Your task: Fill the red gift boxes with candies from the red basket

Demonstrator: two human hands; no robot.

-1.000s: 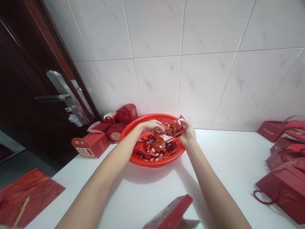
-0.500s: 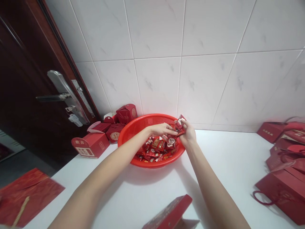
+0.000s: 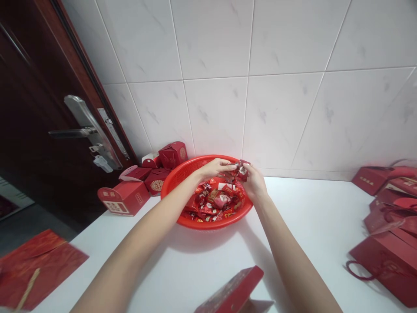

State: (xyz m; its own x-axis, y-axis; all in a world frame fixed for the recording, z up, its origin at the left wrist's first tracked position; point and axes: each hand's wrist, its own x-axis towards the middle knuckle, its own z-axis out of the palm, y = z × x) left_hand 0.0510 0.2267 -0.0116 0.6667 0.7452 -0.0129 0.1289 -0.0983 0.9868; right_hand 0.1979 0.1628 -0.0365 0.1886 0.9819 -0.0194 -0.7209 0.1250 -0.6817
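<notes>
A red plastic basket [image 3: 169,187] stands on the white table against the wall, with many red-wrapped candies [image 3: 208,204] heaped in it. Over its right rim, my right hand [image 3: 256,182] is closed round a wrapped candy [image 3: 243,170] with pale lettering on it. My left hand [image 3: 216,168] reaches across the basket, fingers pinched on another dark red candy [image 3: 233,171] beside the first. The two hands nearly meet, so the border between the candies is hard to make out.
Small red gift boxes [image 3: 125,195] cluster left of the basket. More red boxes [image 3: 387,261] are piled at the right edge. An open red box [image 3: 239,287] stands at the front, and a red bag [image 3: 39,265] lies front left. A dark door [image 3: 42,87] is at left.
My left hand has risen and moved slightly left, fingers now pinched on a candy. The candy in my right hand has turned and sits a little lower. More of the heap shows.
</notes>
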